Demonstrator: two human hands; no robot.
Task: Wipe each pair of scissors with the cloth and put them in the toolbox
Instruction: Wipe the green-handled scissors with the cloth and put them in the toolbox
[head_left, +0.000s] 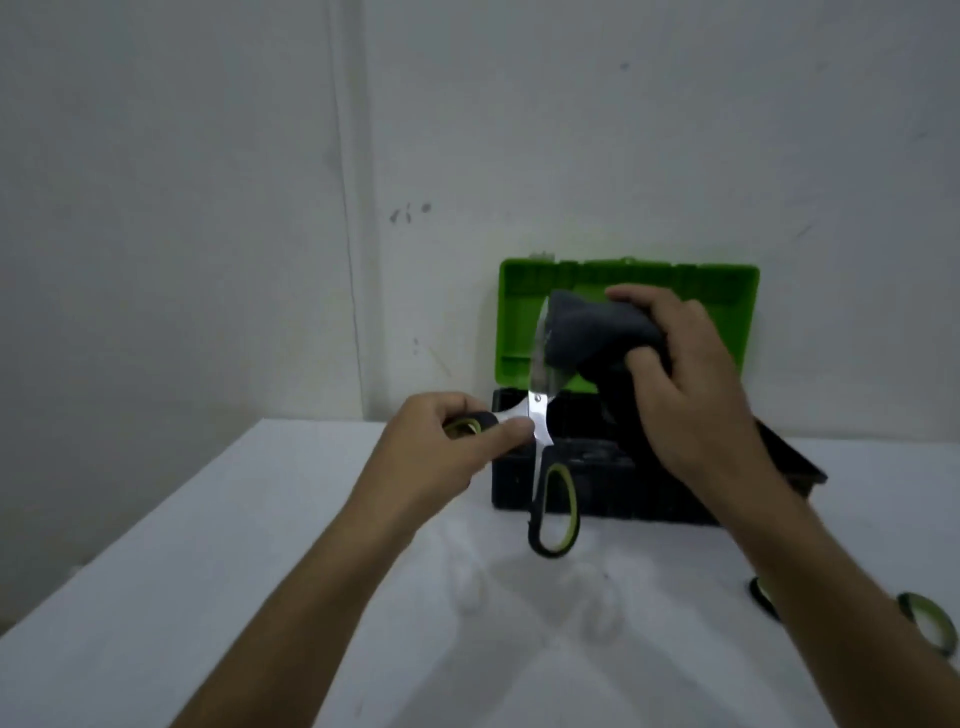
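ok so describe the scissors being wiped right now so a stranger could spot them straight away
Find the toolbox with the raised green lid at the back of the white table. In front of it the held scissors hang open, one black-and-green loop dangling. Unlike the pair lying at the table's right edge, a dark cloth covers their blade.

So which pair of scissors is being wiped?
The scissors held up before the toolbox, gripped by the left hand; the other scissors lie on the table, bottom right.

1. A white surface (218, 597) runs from the near edge to the far wall.
2. An open toolbox (597, 488), black with a green lid, sits far right of centre.
3. Black-and-green scissor handles (930, 618) lie near the right edge, partly hidden.
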